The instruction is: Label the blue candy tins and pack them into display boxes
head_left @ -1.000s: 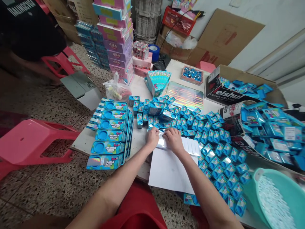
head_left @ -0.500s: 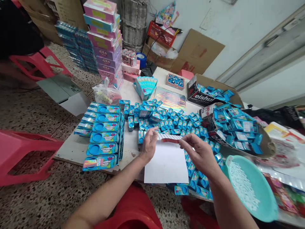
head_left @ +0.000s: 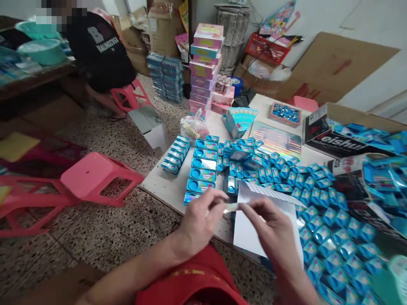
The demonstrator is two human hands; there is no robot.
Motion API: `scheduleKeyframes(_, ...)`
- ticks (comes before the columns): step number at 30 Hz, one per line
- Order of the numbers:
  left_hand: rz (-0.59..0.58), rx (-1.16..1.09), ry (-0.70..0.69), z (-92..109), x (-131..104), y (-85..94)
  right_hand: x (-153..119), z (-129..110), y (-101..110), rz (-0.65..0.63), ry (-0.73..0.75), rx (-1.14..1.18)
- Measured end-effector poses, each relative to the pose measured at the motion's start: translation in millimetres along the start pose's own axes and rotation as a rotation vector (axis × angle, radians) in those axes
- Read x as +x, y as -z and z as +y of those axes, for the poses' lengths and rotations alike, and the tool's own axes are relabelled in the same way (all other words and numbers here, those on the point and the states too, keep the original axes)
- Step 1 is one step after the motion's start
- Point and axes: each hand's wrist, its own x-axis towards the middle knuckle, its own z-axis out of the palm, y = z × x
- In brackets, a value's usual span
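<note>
Right, head view: left hand point(head_left: 197, 221) and right hand point(head_left: 276, 222) each have fingertips pinched on a small shiny strip point(head_left: 232, 207), held near the left edge of the white sheet point(head_left: 248, 231). Uneven pull might crease it or stick it to a finger. "Caramelo Macizo" boxes point(head_left: 203, 174) crowd the left hand; small blue boxes point(head_left: 332, 247) hem the sheet's right side.

A pale wall point(head_left: 375, 25) rises behind the work table point(head_left: 165, 186), which has a white top. The floor point(head_left: 127, 144) is speckled, laid in large tiles with dark joints. Red plastic stools point(head_left: 92, 173) stand left of the table, one under a seated person point(head_left: 98, 55) in black beside a darker table point(head_left: 38, 78). Brown cartons point(head_left: 165, 34) are piled behind. Soft light reaches the wall; the far left is dimmer.
</note>
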Motion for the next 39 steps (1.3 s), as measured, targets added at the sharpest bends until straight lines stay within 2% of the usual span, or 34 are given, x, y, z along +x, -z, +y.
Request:
scheduleKeyframes(2,0.072,0.105,0.045,-6,-1,32.7,5,-12,-33,-0.033,0.049,-0.009)
scheduleKeyframes(4,0.131,0.214,0.067,-14,4,56.6,13,-20,-60,-0.024,0.094,-0.058)
scheduleKeyframes(6,0.153,0.29,0.065,-24,11,70.5,20,-24,-79,0.02,0.119,-0.124)
scheduleKeyframes(8,0.14,0.322,0.036,-32,18,76.4,24,-24,-89,0.069,0.128,-0.186)
scheduleKeyframes(12,0.107,0.328,-0.022,-46,28,76.1,27,-18,-97,0.108,0.136,-0.265)
scheduleKeyframes(17,0.066,0.238,0.018,-63,35,66.9,26,-10,-106,0.146,0.117,-0.233)
scheduleKeyframes(19,0.122,0.185,0.026,-74,36,61.5,25,-7,-109,0.188,0.079,-0.165)
scheduleKeyframes(22,0.243,0.19,0.106,-92,34,56.1,26,-2,-108,0.255,-0.068,-0.008)
scheduleKeyframes(25,0.309,0.133,0.167,-101,23,53.8,29,-1,-108,0.234,-0.19,0.125)
scheduleKeyframes(27,0.247,0.046,0.075,-103,12,51.5,29,-2,-111,0.211,-0.197,0.114)
scheduleKeyframes(30,0.058,0.029,-0.04,-110,-5,49.5,25,-5,-115,0.213,-0.149,0.073)
scheduleKeyframes(31,0.04,0.044,-0.036,-115,-11,50.8,24,-4,-112,0.205,-0.137,0.088)
scheduleKeyframes(33,0.123,0.086,0.005,-131,-22,56.7,26,3,-97,0.157,-0.118,0.134)
scheduleKeyframes(35,0.238,0.159,0.094,-147,-35,63.5,37,20,-68,0.165,-0.085,0.123)
scheduleKeyframes(36,0.243,0.206,0.154,-152,-42,65.0,46,34,-50,0.213,-0.056,0.074)
scheduleKeyframes(37,0.186,0.245,0.218,-155,-49,64.1,57,50,-32,0.29,-0.019,-0.002)
scheduleKeyframes(38,0.074,0.271,0.275,-155,-55,60.0,69,70,-15,0.359,0.01,-0.098)
scheduleKeyframes(39,-0.074,0.278,0.319,-152,-60,52.5,81,92,-2,0.368,0.047,-0.195)
